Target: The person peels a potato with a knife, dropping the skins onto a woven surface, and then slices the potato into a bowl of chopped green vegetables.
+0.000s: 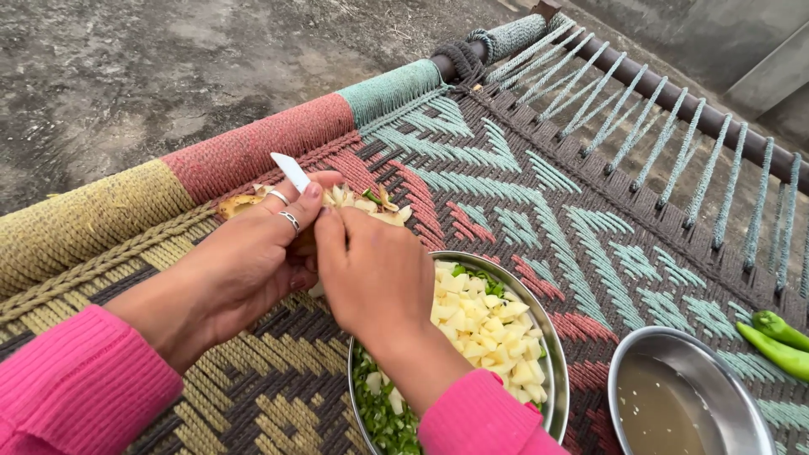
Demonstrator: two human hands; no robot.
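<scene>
Peeling step: left hand (pixel 253 253) grips white knife (pixel 291 171), right hand (pixel 371 270) pinches garlic clove (pixel 354 200) above steel plate (pixel 552 371) near woven cot's (pixel 522 194) left edge; next, careful cut.

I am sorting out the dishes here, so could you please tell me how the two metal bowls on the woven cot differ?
The nearer bowl is heaped with pale diced pieces and chopped greens; the farther bowl holds only cloudy liquid. The nearer bowl lies partly under the right hand, while the farther bowl sits apart, beside two green chillies. Both are round, shiny metal, resting on the patterned weave.
</scene>
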